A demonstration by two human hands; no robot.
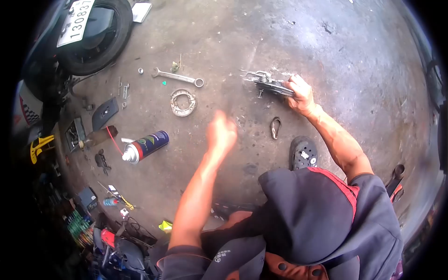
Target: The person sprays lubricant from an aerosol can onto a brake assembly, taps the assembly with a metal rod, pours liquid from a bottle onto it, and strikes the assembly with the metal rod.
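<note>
My right hand (301, 95) is closed around the edge of a dark metal part with springs (268, 85), just above the floor at upper centre right. Motion smears my left hand (221, 133), which is over the floor at the centre; its fingers and anything in them cannot be made out. A round ring of brake shoes (183, 102) lies to the upper left of that hand. Above the ring is a combination wrench (179, 78). A blue spray can (147, 146) with a red straw lies on its side, left of my left hand.
A black looped item (275, 128) lies near a dark clog (303, 153). A wheel (95, 39) and number plate stand at the upper left. Small metal pieces, a dark flat panel (105, 113) and yellow-handled tools line the left side. A dark cap (308, 200) fills the lower centre.
</note>
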